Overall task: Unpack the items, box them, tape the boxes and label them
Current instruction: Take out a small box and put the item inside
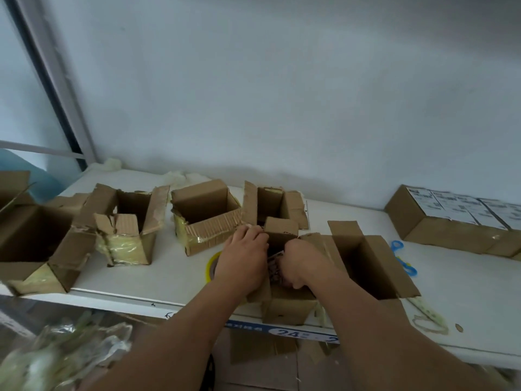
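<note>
Both hands work at a small cardboard box point(284, 303) standing at the front edge of the white worktop point(158, 275). The right hand point(300, 263) has its fingers curled round a dark patterned item point(276, 270) that sits in the mouth of that box, while the left hand point(242, 258) lies over the box's left side, its fingers bent onto the rear flap point(280, 230); whether it truly grips the flap is hard to tell. What the item is cannot be made out, since the hands cover most of it. Just right of this box stands an open box point(366, 266) whose dark inside shows no contents. Behind the hands are three more open boxes: a torn one with yellowish tape point(127, 224), a middle one point(205, 215) and a narrower one point(276, 207), all looking hollow as far as their insides can be seen. A larger open box point(36, 244) sits at far left, cut off by the frame. A yellow tape roll point(211, 266) lies half hidden under the left wrist. Blue scissors point(403, 258) lie to the right, near a row of closed, labelled boxes point(456, 221).
</note>
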